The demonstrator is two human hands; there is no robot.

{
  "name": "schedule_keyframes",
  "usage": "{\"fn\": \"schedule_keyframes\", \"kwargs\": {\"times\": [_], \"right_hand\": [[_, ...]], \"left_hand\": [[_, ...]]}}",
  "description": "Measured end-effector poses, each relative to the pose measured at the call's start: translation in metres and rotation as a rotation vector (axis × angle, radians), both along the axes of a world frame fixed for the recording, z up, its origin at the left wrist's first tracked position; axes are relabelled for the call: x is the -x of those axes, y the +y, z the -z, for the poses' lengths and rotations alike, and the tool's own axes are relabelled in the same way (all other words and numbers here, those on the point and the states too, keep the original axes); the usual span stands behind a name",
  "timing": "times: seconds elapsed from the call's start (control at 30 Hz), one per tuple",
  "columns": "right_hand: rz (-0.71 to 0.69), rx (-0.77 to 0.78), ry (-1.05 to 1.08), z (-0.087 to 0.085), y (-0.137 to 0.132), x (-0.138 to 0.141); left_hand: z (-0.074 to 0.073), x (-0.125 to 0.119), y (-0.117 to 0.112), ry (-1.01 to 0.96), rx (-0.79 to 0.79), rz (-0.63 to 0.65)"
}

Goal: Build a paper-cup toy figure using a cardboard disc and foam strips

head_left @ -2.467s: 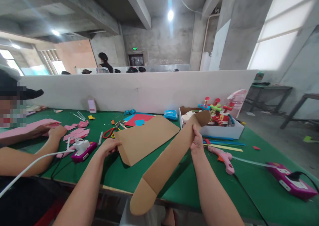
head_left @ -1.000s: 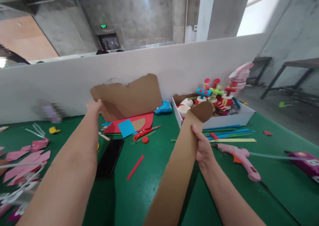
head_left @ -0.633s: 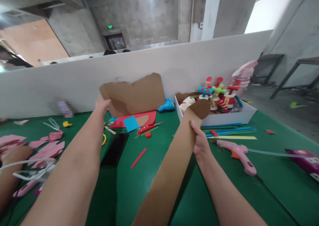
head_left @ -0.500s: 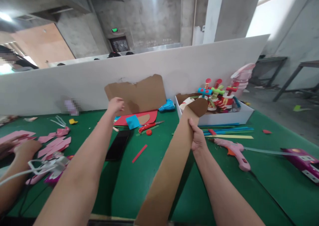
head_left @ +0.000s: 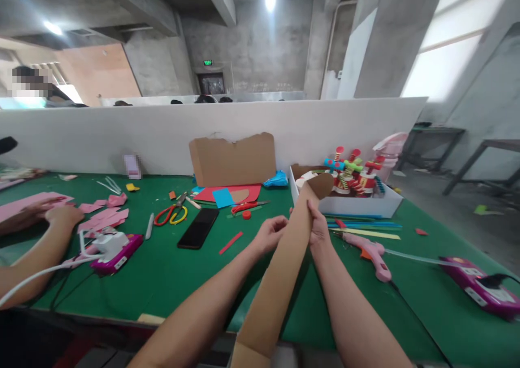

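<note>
My right hand (head_left: 317,228) grips a long brown cardboard strip (head_left: 280,276) with a rounded flap at its far end, held slanted over the green table (head_left: 170,270). My left hand (head_left: 268,232) has its fingers curled on the strip's left edge, just across from the right hand. A large brown cardboard sheet (head_left: 232,159) leans upright against the white partition (head_left: 122,135) behind.
A co-worker's hands (head_left: 60,215) rest on pink paper pieces at the left. Nearby lie red-and-yellow scissors (head_left: 170,214), a black phone (head_left: 199,228), a pink glue gun (head_left: 368,250), two purple power strips (head_left: 477,288), and a white box of colourful toys (head_left: 349,192).
My left hand stood the large cardboard sheet against the partition, let go of it, then came back and took hold of the strip beside my right hand. The view tilted down.
</note>
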State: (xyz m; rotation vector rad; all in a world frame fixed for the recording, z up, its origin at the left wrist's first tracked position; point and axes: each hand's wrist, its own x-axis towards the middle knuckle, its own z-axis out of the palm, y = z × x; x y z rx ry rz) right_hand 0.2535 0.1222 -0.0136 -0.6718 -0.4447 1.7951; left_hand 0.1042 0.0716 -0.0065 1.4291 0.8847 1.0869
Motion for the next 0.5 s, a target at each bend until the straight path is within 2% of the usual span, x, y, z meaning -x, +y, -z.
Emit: {"fn": "schedule_keyframes", "kwargs": {"times": [0.07,0.13,0.23,0.37,0.5], "right_hand": [[-0.030,0.017,-0.034,0.001,0.000,0.003],[-0.055,-0.004,-0.036,0.002,-0.001,0.005],[-0.054,-0.077,0.033,0.001,-0.002,0.004],[-0.054,-0.173,0.125,0.002,-0.001,0.002],[-0.027,-0.179,0.129,0.001,0.000,0.003]], "left_hand": [[0.010,-0.002,0.000,-0.064,0.030,0.078],[0.015,-0.004,0.000,-0.069,0.021,0.088],[0.018,-0.006,0.000,0.008,-0.049,0.028],[0.019,-0.005,0.000,0.243,-0.143,-0.064],[0.023,-0.006,0.001,0.326,-0.146,-0.071]]}}
